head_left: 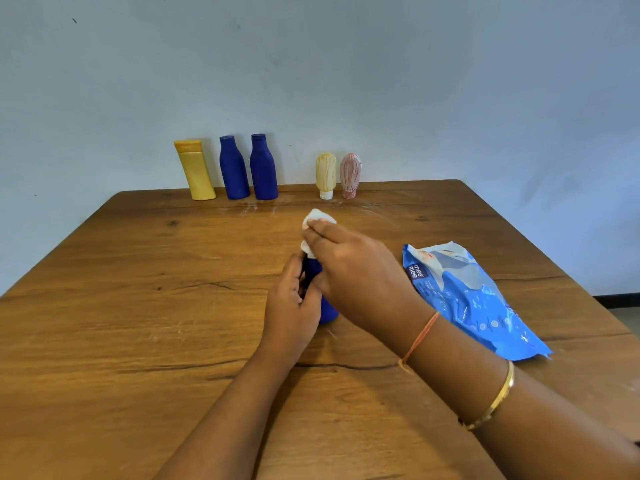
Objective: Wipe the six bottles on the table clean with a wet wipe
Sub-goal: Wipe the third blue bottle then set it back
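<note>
A dark blue bottle point(327, 311) stands mid-table, mostly hidden by my hands. My left hand point(291, 306) grips its side. My right hand point(349, 268) holds a white wet wipe point(317, 216) against the bottle's top. Along the table's far edge stand a yellow bottle point(195, 171), two blue bottles point(233, 169) point(264, 169), a small pale-yellow upside-down bottle point(326, 174) and a small pink one point(350, 174).
A blue wet-wipe pack point(467, 296) lies on the wooden table point(138, 306) to the right of my hands. A pale wall rises right behind the row of bottles. The table's right edge drops off near the pack.
</note>
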Tool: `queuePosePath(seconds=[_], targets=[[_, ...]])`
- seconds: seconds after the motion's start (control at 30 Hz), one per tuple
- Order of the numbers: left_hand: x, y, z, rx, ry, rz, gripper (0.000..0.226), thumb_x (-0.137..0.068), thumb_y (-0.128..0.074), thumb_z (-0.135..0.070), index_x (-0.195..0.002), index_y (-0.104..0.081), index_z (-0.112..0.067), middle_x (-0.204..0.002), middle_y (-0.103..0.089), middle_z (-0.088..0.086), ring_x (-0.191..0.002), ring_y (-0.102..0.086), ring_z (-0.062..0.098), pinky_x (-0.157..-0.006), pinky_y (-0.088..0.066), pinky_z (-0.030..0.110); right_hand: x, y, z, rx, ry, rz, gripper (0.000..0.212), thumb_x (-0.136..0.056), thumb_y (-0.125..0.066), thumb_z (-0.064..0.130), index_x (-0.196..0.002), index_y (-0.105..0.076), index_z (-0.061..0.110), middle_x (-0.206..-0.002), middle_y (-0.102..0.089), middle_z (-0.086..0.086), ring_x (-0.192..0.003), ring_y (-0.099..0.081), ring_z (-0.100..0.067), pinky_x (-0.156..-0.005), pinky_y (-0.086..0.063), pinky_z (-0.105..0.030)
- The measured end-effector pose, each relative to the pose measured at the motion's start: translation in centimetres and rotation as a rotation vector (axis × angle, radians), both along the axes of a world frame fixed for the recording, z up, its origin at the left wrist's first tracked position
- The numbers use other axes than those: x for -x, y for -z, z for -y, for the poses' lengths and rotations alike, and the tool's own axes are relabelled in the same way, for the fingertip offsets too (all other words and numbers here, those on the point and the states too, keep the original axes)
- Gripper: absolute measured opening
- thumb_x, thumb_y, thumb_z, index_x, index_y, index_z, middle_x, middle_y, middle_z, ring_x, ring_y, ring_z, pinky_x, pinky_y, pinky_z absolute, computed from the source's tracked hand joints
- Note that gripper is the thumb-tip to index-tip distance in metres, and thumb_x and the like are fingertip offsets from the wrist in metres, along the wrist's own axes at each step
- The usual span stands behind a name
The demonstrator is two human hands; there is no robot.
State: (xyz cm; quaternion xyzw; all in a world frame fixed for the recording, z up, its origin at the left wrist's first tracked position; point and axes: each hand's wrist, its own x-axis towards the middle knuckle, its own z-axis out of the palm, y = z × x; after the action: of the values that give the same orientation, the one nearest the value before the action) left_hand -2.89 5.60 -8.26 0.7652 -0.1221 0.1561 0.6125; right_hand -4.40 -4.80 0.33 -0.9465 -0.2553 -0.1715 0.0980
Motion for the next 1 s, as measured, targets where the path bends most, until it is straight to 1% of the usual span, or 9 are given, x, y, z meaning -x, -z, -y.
queuePosePath(seconds=[0.1,0.2,0.33,0.47,0.6,0.73,0.83,0.93,1.0], targets=[[0.0,0.1,0.0,0.061,0.038,-0.042,0.048,-0.091,-0.054,-0.003,-0.118,-0.044,-0.042,-0.107,-0.060,-0.029,-0.105,-0.055,-0.009,-0.091,-0.043,0.016,-1.4,-1.0,1.5,-0.091,0.160,-0.141,0.051,-0.090,-0.048,0.010,-0.140,-0.038,0.018,-0.141,-0.045,-0.001,-0.125,-0.045,-0.018,-0.100,-0.040,-0.031],[-0.3,0.5,-0.2,0.042,0.037,-0.037,0.049,-0.091,-0.055,-0.007,-0.122,-0.040,-0.042,-0.117,-0.056,-0.026,-0.114,-0.053,-0.004,-0.101,-0.040,0.024,-2.2,-0.9,2.9,-0.586,0.287,-0.276,0.035,-0.087,-0.045,-0.001,-0.112,-0.065,0.012,-0.111,-0.066,-0.005,-0.104,-0.058,-0.019,-0.090,-0.050,-0.036],[-0.4,0.5,0.1,-0.010,0.049,-0.043,0.051,-0.091,-0.055,-0.009,-0.128,-0.035,-0.038,-0.117,-0.050,-0.032,-0.112,-0.049,-0.015,-0.100,-0.037,0.015,-3.0,-1.1,3.8,-1.399,0.323,-0.674,0.030,-0.091,-0.038,-0.006,-0.098,-0.064,0.007,-0.095,-0.066,-0.008,-0.085,-0.064,-0.018,-0.071,-0.057,-0.030],[-0.2,0.6,0.1,-0.051,0.047,-0.039,0.055,-0.091,-0.056,-0.011,-0.136,-0.031,-0.032,-0.119,-0.047,-0.033,-0.113,-0.045,-0.018,-0.101,-0.036,0.013,-3.3,-2.3,3.5,-1.705,0.187,-0.735,0.033,-0.091,-0.032,-0.008,-0.091,-0.059,0.011,-0.087,-0.061,-0.005,-0.076,-0.061,-0.014,-0.057,-0.055,-0.023],[-0.1,0.7,0.1,-0.073,0.037,-0.020,0.055,-0.091,-0.056,-0.012,-0.136,-0.035,-0.036,-0.122,-0.047,-0.032,-0.118,-0.045,-0.013,-0.102,-0.036,0.016,-4.0,-2.5,2.3,-1.450,0.173,-0.550,0.029,-0.086,-0.039,-0.007,-0.091,-0.054,0.017,-0.100,-0.061,-0.006,-0.090,-0.061,-0.016,-0.065,-0.053,-0.024],[0.1,0.3,0.2,-0.070,0.050,-0.004,0.060,-0.091,-0.056,-0.007,-0.121,-0.031,-0.053,-0.110,-0.047,-0.050,-0.113,-0.045,-0.019,-0.096,-0.037,0.015,-4.0,-0.9,1.6,-0.700,0.196,-0.023,0.020,-0.084,-0.045,0.001,-0.098,-0.054,0.014,-0.095,-0.053,-0.001,-0.082,-0.048,-0.012,-0.061,-0.034,-0.014],[0.2,0.2,0.2,-0.071,0.063,0.004,0.058,-0.091,-0.055,-0.009,-0.120,-0.031,-0.053,-0.108,-0.050,-0.050,-0.107,-0.049,-0.017,-0.093,-0.040,0.019,-3.6,0.6,1.7,-0.239,0.096,0.227,0.024,-0.081,-0.049,0.006,-0.101,-0.062,0.004,-0.096,-0.060,-0.011,-0.083,-0.056,-0.024,-0.067,-0.040,-0.025],[0.2,0.3,0.1,-0.059,0.058,-0.002,0.052,-0.088,-0.055,-0.020,-0.124,-0.034,-0.052,-0.112,-0.055,-0.041,-0.109,-0.055,-0.007,-0.094,-0.046,0.028,-3.0,1.1,2.0,-0.237,0.054,0.155,0.037,-0.081,-0.041,0.012,-0.109,-0.063,0.002,-0.106,-0.064,-0.012,-0.090,-0.061,-0.025,-0.070,-0.047,-0.030],[0.2,0.3,0.1,-0.074,0.054,0.006,0.050,-0.085,-0.054,-0.024,-0.123,-0.036,-0.052,-0.112,-0.055,-0.040,-0.107,-0.056,-0.006,-0.094,-0.048,0.030,-2.6,0.9,2.2,-0.349,0.039,0.084,0.042,-0.083,-0.036,0.019,-0.114,-0.061,0.005,-0.113,-0.062,-0.007,-0.095,-0.056,-0.014,-0.074,-0.042,-0.018]])
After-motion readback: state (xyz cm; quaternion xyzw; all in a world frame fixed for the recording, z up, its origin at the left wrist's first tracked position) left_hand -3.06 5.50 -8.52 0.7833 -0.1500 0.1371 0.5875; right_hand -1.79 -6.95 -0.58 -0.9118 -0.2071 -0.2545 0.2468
